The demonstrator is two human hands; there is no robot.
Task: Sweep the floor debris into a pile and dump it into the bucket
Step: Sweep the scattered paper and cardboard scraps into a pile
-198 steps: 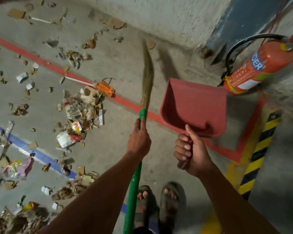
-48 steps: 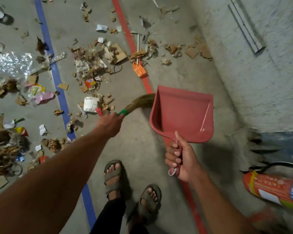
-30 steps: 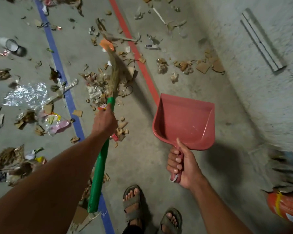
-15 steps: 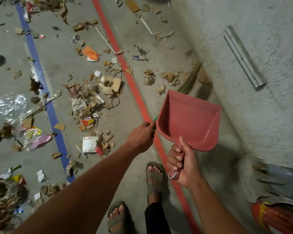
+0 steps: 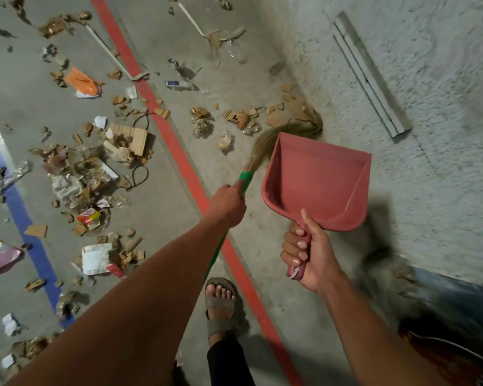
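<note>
While the left hand grips the green-handled broom, bristles bent against the far wall base beside cardboard scraps, and the right hand clasps the empty, raised dustpan, gathering seems underway; next, drag those scraps left toward the larger debris heap, no bucket visible.

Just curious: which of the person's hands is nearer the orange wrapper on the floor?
Left. The left hand, gripping the broom, is closer to the orange wrapper; the right hand, holding the dustpan, is farther right.

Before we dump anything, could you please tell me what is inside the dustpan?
The dustpan looks empty: only bare red plastic shows inside. The floor behind it is hidden.
</note>
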